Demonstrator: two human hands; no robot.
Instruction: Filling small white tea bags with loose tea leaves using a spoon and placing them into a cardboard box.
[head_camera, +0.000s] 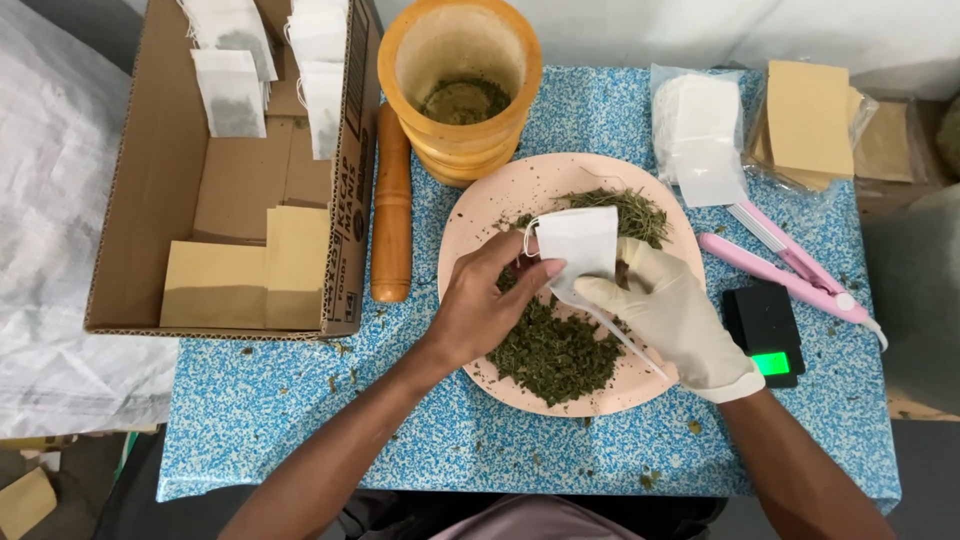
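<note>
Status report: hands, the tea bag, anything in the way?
Left hand bare, right hand gloved, both holding white tea bag over pink plate of dried herbs. Nothing blocking.

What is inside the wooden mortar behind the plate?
The mortar holds a shallow layer of crushed green herbs at its bottom. Its near wall covers part of the floor, so how far the herbs spread cannot be seen.

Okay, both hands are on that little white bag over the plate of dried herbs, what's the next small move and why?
Probably pinch some dried herbs with the gloved right hand and slip them into the white bag. The bare left hand holds the bag at its top edge above the pink plate, the bag looks flat and unfilled, and the herb pile lies right beneath both hands.
</note>
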